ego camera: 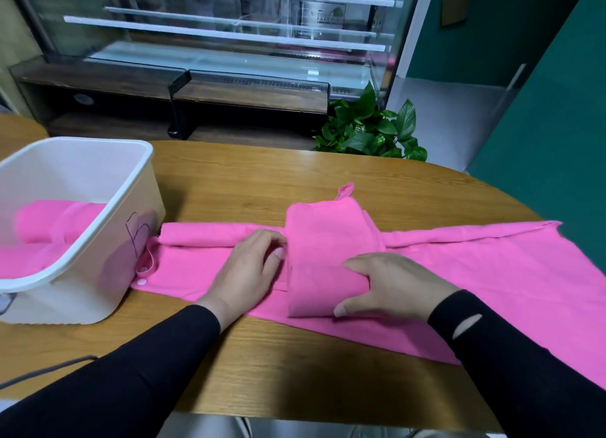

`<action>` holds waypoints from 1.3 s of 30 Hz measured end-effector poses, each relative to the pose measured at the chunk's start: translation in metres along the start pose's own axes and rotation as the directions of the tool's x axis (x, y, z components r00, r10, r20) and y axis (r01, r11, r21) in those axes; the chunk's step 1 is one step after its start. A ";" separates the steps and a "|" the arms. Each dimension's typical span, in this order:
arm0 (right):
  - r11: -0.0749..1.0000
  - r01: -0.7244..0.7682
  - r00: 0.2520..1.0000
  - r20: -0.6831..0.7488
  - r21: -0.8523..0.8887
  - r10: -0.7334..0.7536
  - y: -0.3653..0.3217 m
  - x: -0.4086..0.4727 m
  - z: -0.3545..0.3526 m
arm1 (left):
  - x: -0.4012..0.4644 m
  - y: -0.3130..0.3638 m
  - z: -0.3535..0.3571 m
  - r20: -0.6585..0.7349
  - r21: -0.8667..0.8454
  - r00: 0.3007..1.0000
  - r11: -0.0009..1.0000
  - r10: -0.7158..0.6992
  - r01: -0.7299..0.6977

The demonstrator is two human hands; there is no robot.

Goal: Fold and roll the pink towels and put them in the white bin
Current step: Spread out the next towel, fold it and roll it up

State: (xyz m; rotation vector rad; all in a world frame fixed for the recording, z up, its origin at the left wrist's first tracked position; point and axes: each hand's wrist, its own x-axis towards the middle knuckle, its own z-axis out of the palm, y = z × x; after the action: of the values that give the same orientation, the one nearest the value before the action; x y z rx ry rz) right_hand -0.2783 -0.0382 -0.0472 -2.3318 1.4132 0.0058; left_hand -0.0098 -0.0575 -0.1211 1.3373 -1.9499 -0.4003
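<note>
Writing on the white bin (85, 241) is a single hand-drawn purple mark on its near wall, looking like a "B" or "5"; which one cannot be told. A label inside the glass display case (229, 37) behind the table is too blurred to read.

The bin stands at the left of the wooden table (262, 175), its left side cut off by the frame edge. Rolled pink towels (49, 221) lie inside it, partly hidden by its wall, so their number is unclear.

A long pink towel (459, 267) is spread across the table, its left end touching the bin; a strap with a white snap (143, 282) shows there. Its right end runs out of view. On it sits a folded pink towel bundle (324, 250) with a small loop at its far corner.

The left hand (252, 270) rests on the spread towel just beside the bundle, its fingers loosely curled and somewhat blurred; whether they pinch cloth cannot be told. The right hand (390, 283) grips the bundle's near right edge, fingers on top, thumb wrapped round the front.

A leafy plant (370, 129) stands beyond the table.
</note>
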 end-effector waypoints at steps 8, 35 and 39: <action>0.983 -0.081 0.996 0.037 0.165 0.076 0.010 0.019 -0.001 | -0.024 0.040 0.006 0.263 0.147 0.940 0.955 0.215 -0.259; 0.999 -0.033 0.782 -0.624 -0.035 0.004 0.019 0.003 0.030 | -0.012 0.024 0.019 0.159 -0.068 0.977 0.986 -0.142 0.154; 0.959 -0.076 0.909 -0.414 -0.272 -0.045 0.007 0.011 0.034 | -0.013 0.025 0.019 0.137 -0.041 0.984 0.991 -0.118 0.125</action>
State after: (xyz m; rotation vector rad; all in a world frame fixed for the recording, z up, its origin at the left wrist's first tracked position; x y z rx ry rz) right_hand -0.2715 -0.0383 -0.0831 -2.6699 1.7295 -0.3276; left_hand -0.0376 -0.0379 -0.1234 1.4344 -1.9591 -0.6077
